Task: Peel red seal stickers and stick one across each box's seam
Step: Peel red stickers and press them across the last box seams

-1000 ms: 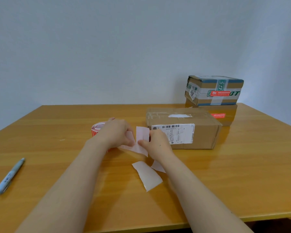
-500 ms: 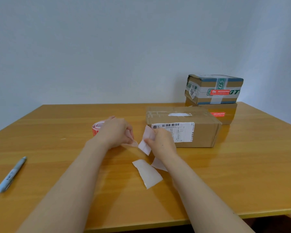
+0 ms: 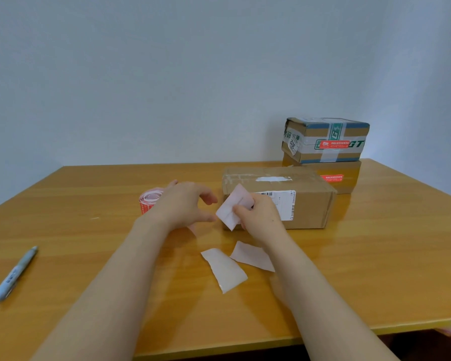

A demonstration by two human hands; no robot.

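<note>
Right hand (image 3: pixel 258 217) pinches backing strip (image 3: pixel 232 208); left hand (image 3: pixel 185 204) loosely curled

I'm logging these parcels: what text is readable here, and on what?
"GT": green, on tape round the top box.
White label on its side: unreadable.
Red seal stickers on both stacked boxes: too small.
Shipping label on near box: barcode, print too small.
Sticker roll, pen: blurred.
Backing paper in right hand: no print visible.
</note>
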